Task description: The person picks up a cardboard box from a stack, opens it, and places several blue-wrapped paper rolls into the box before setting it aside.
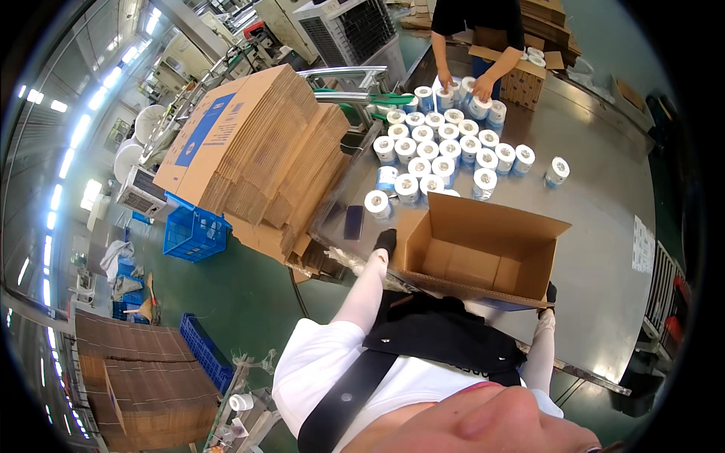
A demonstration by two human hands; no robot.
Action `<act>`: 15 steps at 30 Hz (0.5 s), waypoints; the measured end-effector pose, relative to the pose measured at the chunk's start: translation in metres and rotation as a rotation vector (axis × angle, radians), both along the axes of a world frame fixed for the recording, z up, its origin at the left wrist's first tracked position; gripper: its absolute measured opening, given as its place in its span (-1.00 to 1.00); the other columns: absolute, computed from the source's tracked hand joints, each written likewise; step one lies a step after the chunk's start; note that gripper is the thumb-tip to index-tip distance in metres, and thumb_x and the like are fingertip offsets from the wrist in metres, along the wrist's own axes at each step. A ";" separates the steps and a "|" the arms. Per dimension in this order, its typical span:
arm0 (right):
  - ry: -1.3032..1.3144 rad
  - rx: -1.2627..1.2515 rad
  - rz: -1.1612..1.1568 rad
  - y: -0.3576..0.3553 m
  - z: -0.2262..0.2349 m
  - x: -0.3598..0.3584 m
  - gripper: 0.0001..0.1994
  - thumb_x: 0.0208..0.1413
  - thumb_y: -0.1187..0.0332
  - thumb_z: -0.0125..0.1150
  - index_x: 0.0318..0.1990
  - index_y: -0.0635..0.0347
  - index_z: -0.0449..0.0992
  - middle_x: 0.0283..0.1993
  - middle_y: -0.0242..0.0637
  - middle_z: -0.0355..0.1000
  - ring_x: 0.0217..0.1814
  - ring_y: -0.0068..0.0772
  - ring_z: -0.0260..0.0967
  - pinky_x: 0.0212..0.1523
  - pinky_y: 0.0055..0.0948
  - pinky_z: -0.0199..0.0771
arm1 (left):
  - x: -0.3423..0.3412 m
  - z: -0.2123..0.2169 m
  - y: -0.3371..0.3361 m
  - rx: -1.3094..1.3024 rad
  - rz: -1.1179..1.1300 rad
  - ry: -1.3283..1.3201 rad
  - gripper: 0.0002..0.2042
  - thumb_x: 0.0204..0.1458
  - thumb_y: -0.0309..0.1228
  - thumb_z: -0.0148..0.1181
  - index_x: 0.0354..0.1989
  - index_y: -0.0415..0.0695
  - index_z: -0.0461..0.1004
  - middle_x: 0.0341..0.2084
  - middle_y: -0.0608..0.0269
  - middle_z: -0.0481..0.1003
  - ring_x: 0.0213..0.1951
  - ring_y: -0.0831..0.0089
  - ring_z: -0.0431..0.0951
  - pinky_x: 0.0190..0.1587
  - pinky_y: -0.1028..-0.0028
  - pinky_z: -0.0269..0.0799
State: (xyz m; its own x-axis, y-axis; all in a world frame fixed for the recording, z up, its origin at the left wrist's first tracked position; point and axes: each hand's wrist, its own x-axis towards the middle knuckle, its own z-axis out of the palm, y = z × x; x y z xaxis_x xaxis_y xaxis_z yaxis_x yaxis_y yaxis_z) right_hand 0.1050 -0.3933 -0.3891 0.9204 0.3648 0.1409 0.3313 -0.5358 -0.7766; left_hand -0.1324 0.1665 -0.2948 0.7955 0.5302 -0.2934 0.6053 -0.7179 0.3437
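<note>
At the near edge of the surface [604,226], an open cardboard box [476,253]. Left hand [386,241] and right hand [549,296] clamp its opposite sides. Beyond the box, paper rolls [445,151].

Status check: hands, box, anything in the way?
Left hand gripping left end of open cardboard box; right hand at its right corner. Box empty, upright on steel table. Wrapped rolls clustered just beyond.

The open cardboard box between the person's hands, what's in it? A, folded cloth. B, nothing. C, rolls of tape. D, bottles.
B: the box shows only its bare cardboard bottom, while the rolls sit on the metal table beyond it.
</note>
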 end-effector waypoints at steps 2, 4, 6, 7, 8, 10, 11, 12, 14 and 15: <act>-0.067 0.014 -0.181 -0.069 -0.008 0.027 -0.81 -0.02 0.23 0.10 -0.47 0.16 0.46 -0.53 -0.11 0.42 -0.49 -0.01 0.41 -0.51 -0.15 0.36 | 0.056 -0.014 -0.071 -0.145 -0.026 0.038 -0.70 0.03 -0.27 -0.13 -0.26 -0.18 0.47 -0.21 -0.16 0.47 -0.08 -0.01 0.45 -0.03 0.13 0.34; -0.160 -0.119 -0.072 -0.038 0.007 -0.002 -0.80 -0.03 0.22 0.10 -0.50 0.17 0.45 -0.54 -0.11 0.41 -0.50 -0.01 0.40 -0.53 -0.15 0.34 | 0.016 -0.020 -0.094 -0.188 0.105 0.191 -0.71 0.03 -0.28 -0.12 -0.23 -0.18 0.46 -0.20 -0.15 0.47 -0.07 -0.01 0.45 -0.03 0.15 0.34; -0.352 -0.449 0.070 -0.071 0.023 0.001 -0.79 -0.03 0.22 0.11 -0.50 0.17 0.45 -0.54 -0.08 0.42 -0.51 0.00 0.39 -0.55 -0.17 0.33 | 0.036 0.004 -0.114 -0.232 0.143 0.222 -0.71 0.04 -0.29 -0.11 -0.20 -0.18 0.45 -0.19 -0.13 0.47 -0.06 -0.01 0.44 -0.03 0.17 0.34; -0.287 -0.324 -0.009 -0.078 0.027 -0.008 -0.72 0.06 0.19 0.03 -0.51 0.21 0.45 -0.61 -0.16 0.41 -0.61 -0.14 0.33 -0.58 -0.23 0.27 | 0.049 0.022 -0.114 -0.223 0.162 0.173 -0.72 0.04 -0.29 -0.10 -0.18 -0.18 0.44 -0.18 -0.13 0.47 -0.06 0.00 0.44 -0.03 0.18 0.35; -0.010 -0.101 -0.133 -0.059 0.034 -0.014 -0.68 0.10 0.17 -0.02 -0.52 0.23 0.44 -0.63 -0.19 0.39 -0.63 -0.21 0.30 -0.59 -0.25 0.25 | 0.047 0.036 -0.097 -0.195 0.227 0.061 -0.72 0.04 -0.30 -0.10 -0.17 -0.18 0.43 -0.18 -0.12 0.47 -0.06 0.00 0.44 -0.03 0.19 0.35; 0.549 0.311 -0.367 -0.042 0.051 -0.032 -0.60 0.17 0.14 -0.11 -0.53 0.28 0.44 -0.68 -0.27 0.34 -0.66 -0.35 0.24 -0.59 -0.30 0.22 | 0.037 0.060 -0.066 -0.063 0.238 -0.473 -0.66 0.03 -0.28 -0.04 -0.04 -0.15 0.37 -0.15 -0.08 0.46 -0.02 0.01 0.41 -0.01 0.28 0.34; 0.505 0.250 -0.403 -0.059 0.049 -0.028 -0.56 0.19 0.12 -0.16 -0.54 0.30 0.43 -0.67 -0.30 0.33 -0.64 -0.40 0.21 -0.57 -0.31 0.21 | 0.063 0.087 -0.059 -0.101 0.179 -0.763 -0.64 0.05 -0.25 0.01 -0.01 -0.16 0.36 -0.16 -0.04 0.47 -0.05 0.10 0.45 -0.03 0.34 0.35; 0.467 0.183 -0.444 -0.079 0.044 -0.024 -0.52 0.22 0.11 -0.21 -0.54 0.33 0.43 -0.67 -0.33 0.31 -0.63 -0.45 0.19 -0.56 -0.33 0.21 | 0.092 0.122 -0.060 -0.141 0.116 -1.042 -0.61 0.07 -0.22 0.05 0.02 -0.16 0.36 -0.18 0.01 0.49 -0.09 0.19 0.49 -0.05 0.40 0.36; 0.501 0.308 -0.481 -0.083 0.054 -0.031 -0.51 0.22 0.11 -0.21 -0.52 0.36 0.44 -0.63 -0.30 0.35 -0.59 -0.39 0.24 -0.51 -0.31 0.25 | 0.121 0.195 -0.076 -0.683 -0.033 -1.013 -0.64 0.07 -0.21 0.08 -0.04 -0.18 0.39 -0.20 0.03 0.50 -0.13 0.26 0.50 -0.05 0.44 0.35; 0.513 0.289 -0.458 -0.076 0.060 -0.027 -0.53 0.20 0.10 -0.19 -0.49 0.35 0.44 -0.59 -0.25 0.38 -0.55 -0.33 0.28 -0.48 -0.29 0.27 | 0.124 0.213 -0.070 -0.544 -0.230 -0.735 -0.57 0.02 -0.12 0.11 -0.05 -0.19 0.40 -0.19 0.02 0.50 -0.12 0.23 0.50 -0.05 0.40 0.36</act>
State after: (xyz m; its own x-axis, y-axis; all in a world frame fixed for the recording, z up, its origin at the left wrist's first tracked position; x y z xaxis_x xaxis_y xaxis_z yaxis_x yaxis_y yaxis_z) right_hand 0.0775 -0.4690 -0.3294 0.9474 -0.0572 -0.3150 -0.3179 -0.2841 -0.9046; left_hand -0.0086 0.0961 -0.0819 0.9477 0.2749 0.1621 -0.0329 -0.4211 0.9064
